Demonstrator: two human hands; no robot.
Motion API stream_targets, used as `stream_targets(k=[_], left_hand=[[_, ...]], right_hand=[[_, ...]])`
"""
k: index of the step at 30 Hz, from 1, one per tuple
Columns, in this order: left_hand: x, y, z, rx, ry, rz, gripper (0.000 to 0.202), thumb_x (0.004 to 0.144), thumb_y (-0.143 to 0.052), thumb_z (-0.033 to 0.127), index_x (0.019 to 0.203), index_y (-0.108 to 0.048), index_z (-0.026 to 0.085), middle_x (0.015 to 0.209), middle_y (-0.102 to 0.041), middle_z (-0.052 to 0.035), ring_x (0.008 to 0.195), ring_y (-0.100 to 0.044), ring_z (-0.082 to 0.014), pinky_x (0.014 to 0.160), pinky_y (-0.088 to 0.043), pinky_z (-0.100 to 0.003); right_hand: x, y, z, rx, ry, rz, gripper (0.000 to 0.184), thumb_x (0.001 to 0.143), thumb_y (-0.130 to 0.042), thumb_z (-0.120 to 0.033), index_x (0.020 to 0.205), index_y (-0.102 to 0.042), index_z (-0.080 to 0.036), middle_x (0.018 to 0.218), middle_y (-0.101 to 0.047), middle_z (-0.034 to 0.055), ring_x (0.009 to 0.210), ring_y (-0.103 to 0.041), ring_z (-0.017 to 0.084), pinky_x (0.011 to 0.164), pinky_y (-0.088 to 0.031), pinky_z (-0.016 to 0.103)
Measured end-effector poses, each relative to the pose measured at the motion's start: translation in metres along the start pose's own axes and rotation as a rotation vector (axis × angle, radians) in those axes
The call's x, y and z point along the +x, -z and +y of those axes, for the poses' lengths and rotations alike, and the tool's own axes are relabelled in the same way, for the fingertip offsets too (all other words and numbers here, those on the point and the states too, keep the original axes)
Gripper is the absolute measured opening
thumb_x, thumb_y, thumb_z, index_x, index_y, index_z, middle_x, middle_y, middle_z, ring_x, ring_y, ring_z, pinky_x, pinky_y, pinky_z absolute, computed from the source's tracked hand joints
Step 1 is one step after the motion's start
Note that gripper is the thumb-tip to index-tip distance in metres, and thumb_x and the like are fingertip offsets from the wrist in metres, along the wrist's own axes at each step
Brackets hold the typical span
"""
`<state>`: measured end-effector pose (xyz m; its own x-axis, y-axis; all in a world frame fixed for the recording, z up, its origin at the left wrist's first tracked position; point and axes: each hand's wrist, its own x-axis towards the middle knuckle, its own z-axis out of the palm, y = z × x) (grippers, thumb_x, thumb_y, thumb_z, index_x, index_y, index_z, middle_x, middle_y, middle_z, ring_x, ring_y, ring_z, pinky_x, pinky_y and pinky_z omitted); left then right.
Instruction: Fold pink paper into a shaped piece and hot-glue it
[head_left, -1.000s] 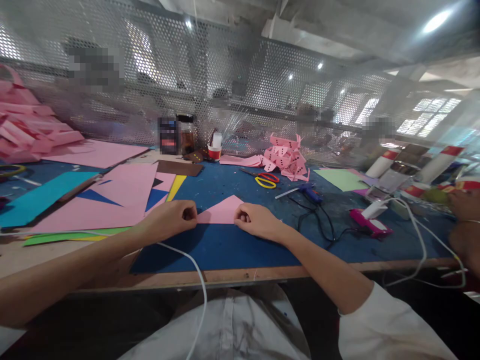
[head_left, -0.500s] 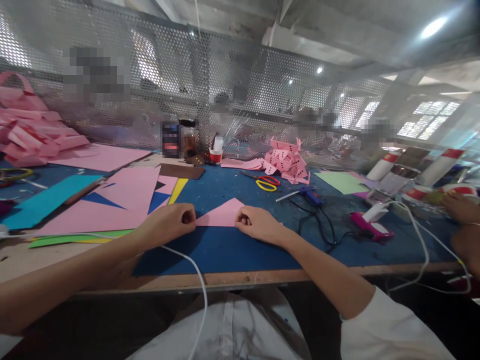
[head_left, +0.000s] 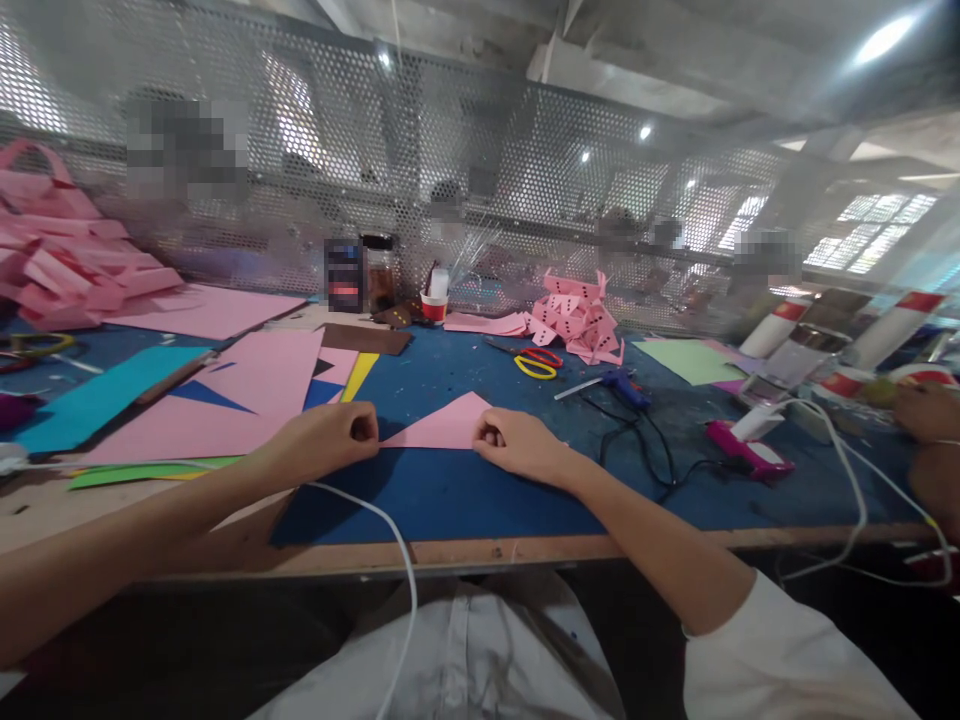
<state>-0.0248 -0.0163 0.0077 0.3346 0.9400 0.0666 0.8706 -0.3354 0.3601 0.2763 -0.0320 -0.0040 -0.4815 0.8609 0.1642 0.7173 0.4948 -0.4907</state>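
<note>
A folded piece of pink paper [head_left: 442, 425], triangular with its peak pointing away from me, lies on the blue table mat [head_left: 450, 500]. My left hand [head_left: 337, 435] is closed, its fingertips at the paper's narrow left tip. On the other side, my right hand [head_left: 517, 440] is curled with thumb and fingers on the paper's right part, which it hides. Left of my hands, larger pink sheets [head_left: 255, 390] with blue and black shapes overlap a yellow strip [head_left: 360, 377].
Scissors [head_left: 536, 362] and a blue glue gun [head_left: 624, 388] with a black cord lie beyond my right hand. A pink power strip [head_left: 750, 452] sits further right. Pink cut pieces [head_left: 577, 315] are heaped at the back. A white cable [head_left: 405, 560] crosses the table's front edge.
My left hand has slid slightly left along the pink paper to its tip, showing more of the left side. My right hand has stayed nearly in place on the paper.
</note>
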Motion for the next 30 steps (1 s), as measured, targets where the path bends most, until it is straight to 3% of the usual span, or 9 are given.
stream_targets(k=[7, 10, 15, 19, 25, 30], left_hand=[[-0.002, 0.001, -0.014, 0.017, 0.013, -0.006, 0.015, 0.076, -0.056, 0.037, 0.073, -0.063, 0.024, 0.070, -0.069, -0.0008, 0.066, -0.063, -0.0213, 0.061, -0.041, -0.029], [-0.003, 0.005, -0.016, -0.002, -0.044, 0.010, 0.016, 0.077, -0.055, 0.037, 0.076, -0.065, 0.023, 0.074, -0.070, -0.0019, 0.070, -0.063, -0.0216, 0.065, -0.044, -0.030], [-0.007, 0.011, 0.005, -0.024, -0.193, 0.141, 0.018, 0.081, -0.053, 0.033, 0.088, -0.066, 0.022, 0.093, -0.070, -0.0044, 0.086, -0.062, -0.0225, 0.078, -0.046, -0.031], [-0.002, 0.002, 0.027, -0.096, -0.400, -0.015, 0.019, 0.087, -0.052, 0.031, 0.093, -0.067, 0.021, 0.090, -0.067, -0.0025, 0.079, -0.060, -0.0172, 0.073, -0.045, -0.027], [0.026, -0.006, 0.021, -0.182, -0.354, -0.203, 0.014, 0.083, -0.061, 0.031, 0.088, -0.069, 0.021, 0.079, -0.067, 0.0003, 0.072, -0.060, -0.0160, 0.065, -0.043, -0.024], [0.026, -0.003, 0.013, -0.205, -0.387, -0.168, 0.015, 0.086, -0.063, 0.034, 0.088, -0.070, 0.021, 0.083, -0.069, 0.0003, 0.076, -0.061, -0.0158, 0.068, -0.043, -0.024]], right_hand=[[-0.001, 0.002, -0.004, 0.003, -0.003, -0.007, 0.008, 0.086, -0.061, -0.020, 0.089, -0.067, -0.018, 0.087, -0.068, 0.0014, 0.073, -0.057, 0.012, 0.066, -0.037, 0.023], [-0.001, 0.003, -0.005, -0.003, -0.011, -0.006, 0.007, 0.085, -0.061, -0.019, 0.088, -0.067, -0.018, 0.086, -0.068, 0.0012, 0.072, -0.057, 0.011, 0.065, -0.037, 0.023], [0.000, 0.002, -0.003, -0.005, 0.004, -0.002, 0.007, 0.085, -0.061, -0.018, 0.089, -0.067, -0.018, 0.084, -0.067, 0.0004, 0.071, -0.056, 0.011, 0.064, -0.036, 0.023], [-0.001, 0.002, -0.003, -0.017, 0.003, 0.003, 0.007, 0.085, -0.061, -0.018, 0.089, -0.067, -0.018, 0.085, -0.067, 0.0003, 0.071, -0.056, 0.011, 0.065, -0.036, 0.023], [-0.002, 0.002, -0.002, 0.001, 0.021, 0.006, 0.005, 0.087, -0.065, -0.021, 0.090, -0.067, -0.019, 0.086, -0.067, -0.0001, 0.073, -0.057, 0.011, 0.066, -0.037, 0.023], [-0.002, 0.003, -0.003, 0.022, 0.000, -0.013, 0.009, 0.088, -0.069, -0.027, 0.091, -0.068, -0.019, 0.086, -0.067, -0.0002, 0.074, -0.057, 0.012, 0.067, -0.036, 0.024]])
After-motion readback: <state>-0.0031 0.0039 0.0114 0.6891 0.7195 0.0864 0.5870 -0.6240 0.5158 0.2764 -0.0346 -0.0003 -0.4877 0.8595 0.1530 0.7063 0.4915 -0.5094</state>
